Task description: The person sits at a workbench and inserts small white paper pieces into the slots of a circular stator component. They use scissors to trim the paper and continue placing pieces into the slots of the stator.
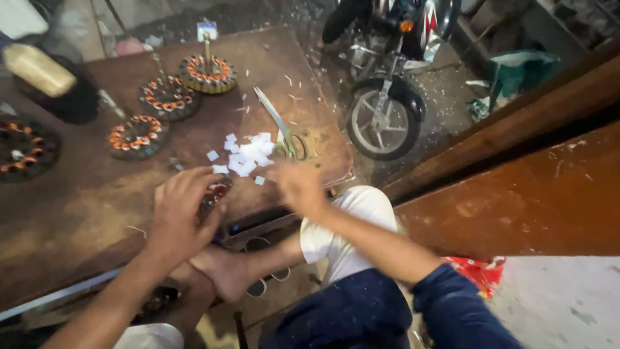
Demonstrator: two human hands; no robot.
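Observation:
My left hand (181,210) lies over a round motor stator (216,192) with copper windings at the front edge of a low brown wooden table (77,220), fingers curled on it. My right hand (298,187), blurred, hovers at the table edge just below a pile of small white paper pieces (247,155); whether it holds a piece is unclear. Green-handled scissors (281,129) lie beside the pile.
Several more wound stators (169,98) (208,72) (135,136) (24,147) sit on the table's far side. A motorcycle's front wheel (385,123) stands just past the table. A brown wooden panel (516,181) rises on the right. My bare foot (226,271) rests under the table edge.

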